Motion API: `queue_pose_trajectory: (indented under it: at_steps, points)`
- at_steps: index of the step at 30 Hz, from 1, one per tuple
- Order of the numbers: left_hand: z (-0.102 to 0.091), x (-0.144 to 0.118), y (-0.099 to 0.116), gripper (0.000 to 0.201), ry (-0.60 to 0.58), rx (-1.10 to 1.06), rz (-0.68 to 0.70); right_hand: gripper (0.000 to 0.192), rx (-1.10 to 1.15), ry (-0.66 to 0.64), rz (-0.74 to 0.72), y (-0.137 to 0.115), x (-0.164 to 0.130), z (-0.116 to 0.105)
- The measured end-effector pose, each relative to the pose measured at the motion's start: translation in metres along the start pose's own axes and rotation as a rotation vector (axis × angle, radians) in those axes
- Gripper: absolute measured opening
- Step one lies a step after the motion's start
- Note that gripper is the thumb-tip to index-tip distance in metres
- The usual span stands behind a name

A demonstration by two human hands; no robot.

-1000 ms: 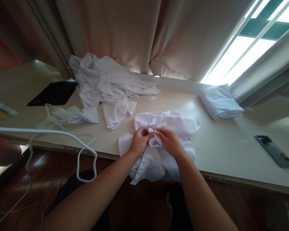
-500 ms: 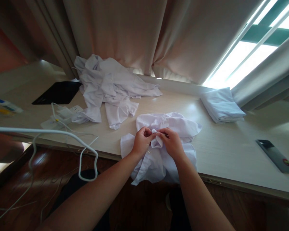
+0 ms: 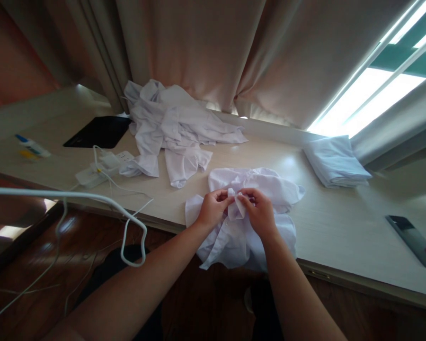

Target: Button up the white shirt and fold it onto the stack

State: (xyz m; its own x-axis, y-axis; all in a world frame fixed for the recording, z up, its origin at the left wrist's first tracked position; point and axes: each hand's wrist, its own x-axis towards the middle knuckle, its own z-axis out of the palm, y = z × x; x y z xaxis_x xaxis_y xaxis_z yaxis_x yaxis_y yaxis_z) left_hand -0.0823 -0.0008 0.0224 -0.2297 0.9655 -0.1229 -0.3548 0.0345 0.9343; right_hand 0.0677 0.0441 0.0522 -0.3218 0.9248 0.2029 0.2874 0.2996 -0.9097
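A white shirt (image 3: 230, 241) lies bunched at the front edge of the desk, its lower part hanging over the edge. My left hand (image 3: 215, 208) pinches a narrow piece of it that looks like the collar. Close beside it, my right hand (image 3: 259, 210) grips the same raised piece between thumb and fingers. The fingertips nearly meet, and a small fold of white cloth stands up between them. Buttons on the front placket are too small to make out clearly.
Crumpled white garments (image 3: 181, 123) lie at the back. A folded white stack (image 3: 335, 161) sits at the right, with a phone (image 3: 413, 241) nearer the edge. At the left are a black mat (image 3: 97, 131), a power strip (image 3: 92, 174), a glue bottle (image 3: 33, 146) and a white cable (image 3: 74, 193).
My hands have drawn slightly apart at the fingertips, still gripping the collar piece. The whole view has shifted a little, so the desk items appear farther right.
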Motion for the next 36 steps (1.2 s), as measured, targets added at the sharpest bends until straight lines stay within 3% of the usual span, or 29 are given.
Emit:
queue_pose_trajectory:
  at_steps: [5,11,16,20,26,36]
  points:
    - [-0.01,-0.003,0.006,0.04,-0.003,-0.001,0.02,0.022,0.12,0.024,-0.053,-0.009,0.001,0.011]
    - [-0.028,-0.004,0.013,0.037,0.075,0.025,0.027,0.022,0.143,0.004,-0.036,-0.004,0.01,0.028]
    - [-0.04,-0.005,0.013,0.036,0.081,0.021,0.057,0.024,0.017,-0.084,-0.042,-0.004,0.015,0.042]
    - [-0.044,-0.006,0.012,0.041,0.053,0.01,0.052,0.023,-0.076,-0.074,-0.058,-0.003,0.018,0.049]
    - [-0.047,-0.004,0.013,0.05,0.008,-0.001,0.013,0.021,-0.03,-0.063,-0.03,0.001,0.023,0.053]
    - [-0.046,0.0,0.005,0.051,0.008,-0.032,-0.005,0.02,0.119,-0.203,-0.001,-0.001,0.023,0.046]
